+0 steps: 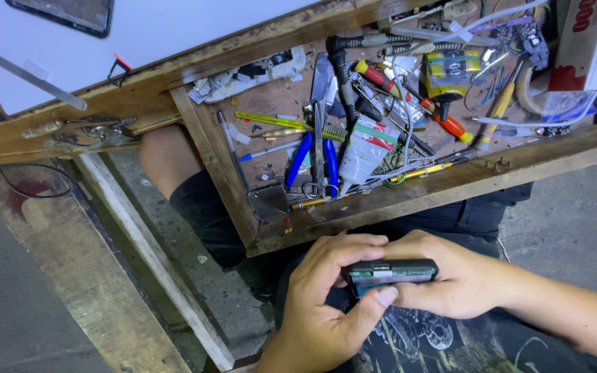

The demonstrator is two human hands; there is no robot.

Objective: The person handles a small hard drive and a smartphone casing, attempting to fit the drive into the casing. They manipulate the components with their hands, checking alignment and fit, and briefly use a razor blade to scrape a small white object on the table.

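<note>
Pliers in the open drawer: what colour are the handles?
Blue handles on the pliers, seen clearly in the head view.

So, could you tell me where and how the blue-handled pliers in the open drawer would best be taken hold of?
Probably by the two blue handles, coming from above at the drawer's near edge. The blue-handled pliers lie flat with the handles splayed toward the person and bare on top, while the metal jaw end is crowded by a white tube and screwdrivers. Both hands, left hand and right hand, hold a small black device.

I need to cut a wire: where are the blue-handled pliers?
In the head view, the blue-handled pliers lie in the open wooden drawer, left of centre, beside the small scissors and a white tube, above both hands.
</note>
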